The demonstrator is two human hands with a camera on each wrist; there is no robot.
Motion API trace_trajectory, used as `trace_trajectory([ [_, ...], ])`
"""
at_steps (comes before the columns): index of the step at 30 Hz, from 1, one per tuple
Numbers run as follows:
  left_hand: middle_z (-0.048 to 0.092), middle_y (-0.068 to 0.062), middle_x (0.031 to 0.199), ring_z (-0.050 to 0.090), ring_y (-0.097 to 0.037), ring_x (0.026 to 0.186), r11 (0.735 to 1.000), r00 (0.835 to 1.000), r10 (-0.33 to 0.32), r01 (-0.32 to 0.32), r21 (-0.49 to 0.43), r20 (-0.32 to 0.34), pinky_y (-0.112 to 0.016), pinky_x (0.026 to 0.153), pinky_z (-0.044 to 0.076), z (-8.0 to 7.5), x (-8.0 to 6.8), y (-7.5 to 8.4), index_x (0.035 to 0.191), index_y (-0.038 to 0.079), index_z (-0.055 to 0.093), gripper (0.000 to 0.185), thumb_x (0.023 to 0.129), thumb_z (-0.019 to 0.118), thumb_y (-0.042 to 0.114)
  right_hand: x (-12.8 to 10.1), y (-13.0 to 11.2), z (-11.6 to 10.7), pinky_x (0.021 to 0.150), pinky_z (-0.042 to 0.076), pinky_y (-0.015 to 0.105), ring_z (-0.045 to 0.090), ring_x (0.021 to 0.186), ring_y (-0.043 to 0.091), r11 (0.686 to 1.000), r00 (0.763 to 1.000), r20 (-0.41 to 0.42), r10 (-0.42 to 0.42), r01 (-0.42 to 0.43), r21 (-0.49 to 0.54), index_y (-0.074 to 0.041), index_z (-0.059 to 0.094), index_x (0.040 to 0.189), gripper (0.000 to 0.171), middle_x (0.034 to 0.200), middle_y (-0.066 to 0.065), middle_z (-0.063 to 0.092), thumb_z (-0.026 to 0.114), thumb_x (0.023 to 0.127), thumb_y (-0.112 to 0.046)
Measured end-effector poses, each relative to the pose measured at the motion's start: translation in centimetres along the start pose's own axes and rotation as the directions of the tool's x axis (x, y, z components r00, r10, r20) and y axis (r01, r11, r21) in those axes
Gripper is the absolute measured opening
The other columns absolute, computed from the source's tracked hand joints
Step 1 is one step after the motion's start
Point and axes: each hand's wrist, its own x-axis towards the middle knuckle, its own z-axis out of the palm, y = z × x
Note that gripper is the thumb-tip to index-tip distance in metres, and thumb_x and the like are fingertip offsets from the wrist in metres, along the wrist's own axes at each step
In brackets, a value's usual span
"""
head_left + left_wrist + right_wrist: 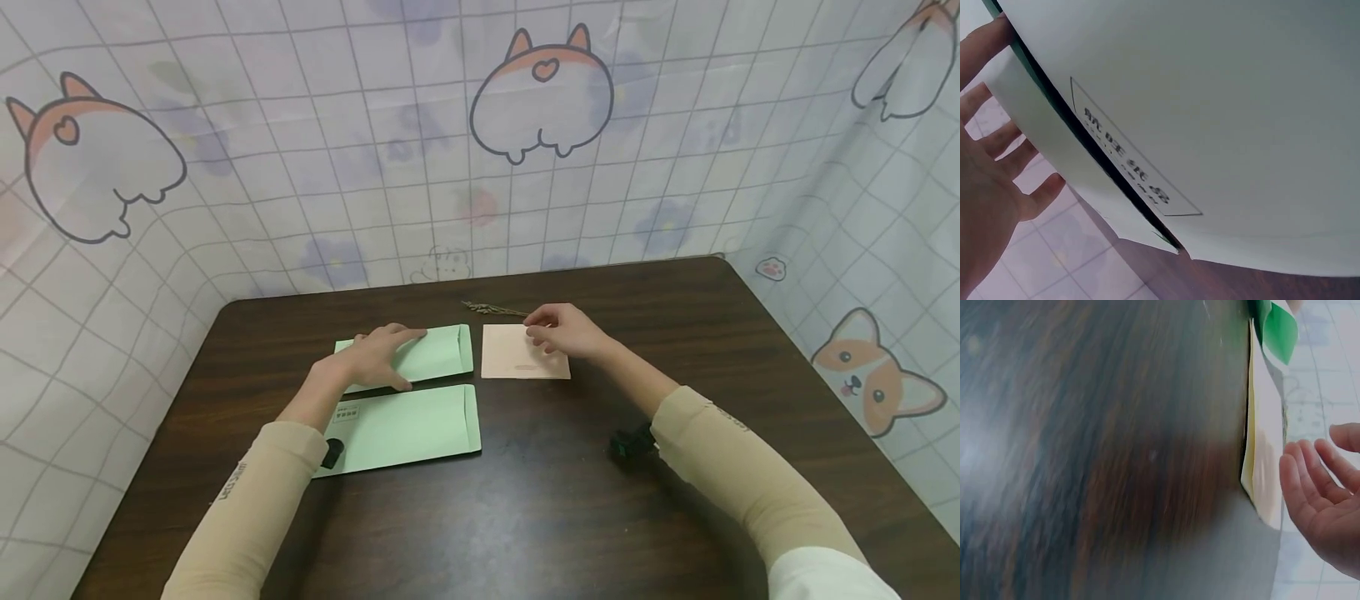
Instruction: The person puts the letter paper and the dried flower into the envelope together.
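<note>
Two pale green envelopes lie one above the other on the dark table. My left hand [375, 357], fingers spread, rests on the upper envelope [442, 354], with its thumb at the lower edge. Below it is the second envelope [408, 427], whose printed box fills part of the left wrist view. To their right lies a flat peach paper card [504, 354]. Over the card's upper right corner is my right hand [570, 332]. Its fingers [1300, 487] look loosely bent with nothing between them in the right wrist view.
A thin dried sprig [491, 309] lies behind the card, close to my right fingertips. Printed cloth [420, 125] hangs around the back and sides of the brown table [540, 517]. A black wrist device [632, 442] sits below my right forearm.
</note>
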Motion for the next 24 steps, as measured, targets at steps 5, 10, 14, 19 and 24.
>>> trace_trajectory([
  [5,0.032,-0.020,0.160,0.029,-0.042,0.147,1.000,1.000,0.003,-0.003,0.006,-0.003,-0.079,0.108,0.014,-0.1,-0.1,0.0,0.163,0.017,0.032,0.095,0.086,0.085,0.029,-0.4,0.9,-1.2,0.077,0.059,0.041,0.069,0.091,0.031,0.998,0.999,-0.026,0.029,-0.031,-0.056,0.006,0.064,0.129,0.033,0.116,0.021,0.067,0.059,0.104,-0.016],
  [10,0.033,-0.020,0.160,0.030,-0.043,0.146,1.000,1.000,0.010,-0.010,0.012,-0.006,-0.079,0.107,0.015,-0.1,0.0,-0.1,0.163,0.016,0.032,0.094,0.086,0.085,0.029,-0.9,1.8,-2.2,0.080,0.058,0.041,0.066,0.096,0.030,0.993,0.997,-0.041,0.062,-0.066,-0.097,0.004,0.064,0.129,0.034,0.119,0.019,0.067,0.060,0.104,-0.018],
  [14,0.033,-0.020,0.160,0.030,-0.043,0.147,1.000,1.000,0.011,-0.011,0.013,-0.007,-0.079,0.107,0.015,-0.1,0.0,-0.2,0.163,0.016,0.032,0.094,0.086,0.085,0.029,-1.2,2.1,-2.6,0.080,0.057,0.042,0.064,0.098,0.032,0.990,0.996,-0.044,0.076,-0.080,-0.116,0.005,0.063,0.130,0.035,0.115,0.019,0.066,0.060,0.105,-0.019],
  [19,0.032,-0.020,0.160,0.030,-0.043,0.147,1.000,1.000,0.016,-0.016,0.010,-0.010,-0.078,0.108,0.016,-0.1,-0.1,-0.3,0.163,0.017,0.032,0.094,0.086,0.085,0.030,-1.2,2.2,-2.8,0.074,0.056,0.040,0.062,0.085,0.029,0.986,0.996,-0.051,0.077,-0.083,-0.142,0.007,0.061,0.129,0.035,0.099,0.016,0.064,0.061,0.103,-0.016],
  [24,0.032,-0.020,0.160,0.030,-0.043,0.147,1.000,1.000,0.023,-0.023,0.009,-0.015,-0.078,0.108,0.018,0.1,-0.1,-0.4,0.163,0.017,0.032,0.094,0.086,0.085,0.030,-0.9,2.5,-2.6,0.066,0.053,0.034,0.059,0.071,0.022,0.976,0.994,-0.063,0.092,-0.103,-0.194,0.007,0.057,0.134,0.040,0.094,0.011,0.058,0.065,0.100,-0.014],
])
